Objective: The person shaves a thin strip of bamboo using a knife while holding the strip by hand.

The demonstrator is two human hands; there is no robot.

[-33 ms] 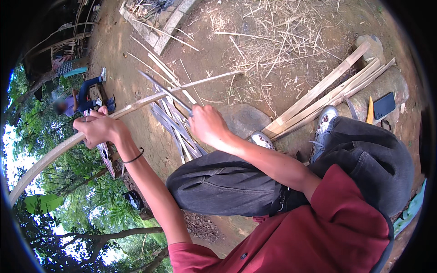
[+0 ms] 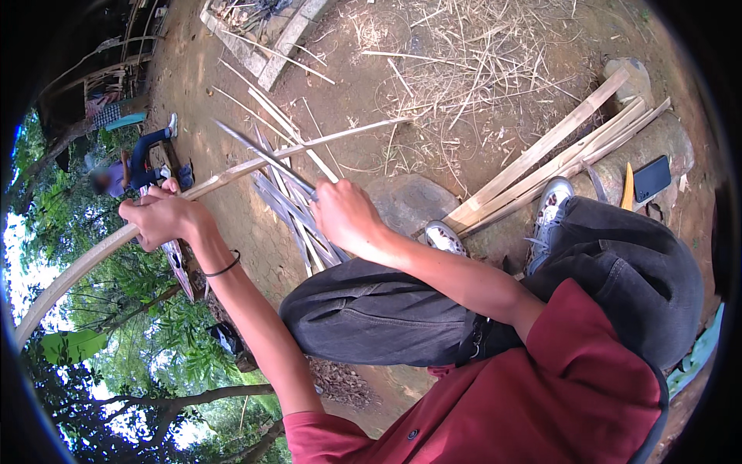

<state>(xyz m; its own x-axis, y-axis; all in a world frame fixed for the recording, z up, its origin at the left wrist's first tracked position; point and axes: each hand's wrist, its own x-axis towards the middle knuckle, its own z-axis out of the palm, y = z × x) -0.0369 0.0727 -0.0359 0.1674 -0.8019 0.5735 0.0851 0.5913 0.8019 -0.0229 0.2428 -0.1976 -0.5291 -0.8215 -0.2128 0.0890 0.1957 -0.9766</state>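
My left hand (image 2: pixel 161 215) is closed around a long, pale bamboo strip (image 2: pixel 222 182). The strip bends from the lower left edge, through my fist, and narrows toward the ground beyond. In my right hand (image 2: pixel 348 216) is a knife (image 2: pixel 287 170) with a long, slim blade pointing up and left. Its blade crosses the strip between my two hands; whether the edge touches the wood I cannot tell. My fingers hide most of the knife's handle.
Loose strips (image 2: pixel 290 213) lie beyond my left knee. On the right, wider bamboo slats (image 2: pixel 556 158) lean across a stone (image 2: pixel 630 81), near a yellow curved object (image 2: pixel 628 188) and a dark phone (image 2: pixel 651 179). Shavings (image 2: pixel 483 66) litter the ground. A person (image 2: pixel 120 176) sits at far left.
My right hand and the knife have shifted slightly left, toward my left hand. My left hand has also moved a little to the left.
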